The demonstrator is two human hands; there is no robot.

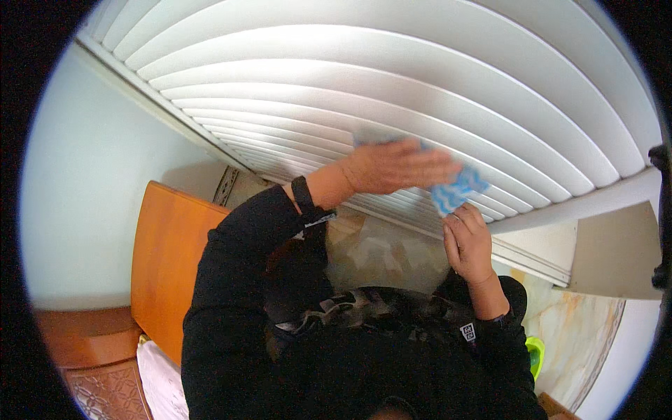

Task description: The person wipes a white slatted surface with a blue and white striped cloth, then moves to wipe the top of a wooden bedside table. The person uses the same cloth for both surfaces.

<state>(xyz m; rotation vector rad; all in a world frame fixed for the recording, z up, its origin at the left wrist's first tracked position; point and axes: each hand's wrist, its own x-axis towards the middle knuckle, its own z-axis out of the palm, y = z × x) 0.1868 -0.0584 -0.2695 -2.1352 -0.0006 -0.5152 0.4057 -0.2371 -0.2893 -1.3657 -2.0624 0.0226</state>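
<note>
A blue-and-white wavy-patterned cloth (pixel 458 190) lies against the white louvred slats (pixel 336 68) of a large panel. My left hand (pixel 401 165) is laid flat over the cloth, holding it to the slats, and its fingers are blurred. Part of the cloth shows above that hand and part to its right. My right hand (pixel 469 236) pinches the cloth's lower right end between thumb and fingers, just below the slats. The stretch of cloth under my left palm is hidden.
An orange-brown wooden panel (pixel 176 257) stands left, by a pale wall (pixel 100 184). Carved brown wooden furniture (pixel 105 388) and a pale pink cloth (pixel 160 380) are at lower left. A bright green plastic container (pixel 535 354) sits on the marbled floor (pixel 567 325) at right.
</note>
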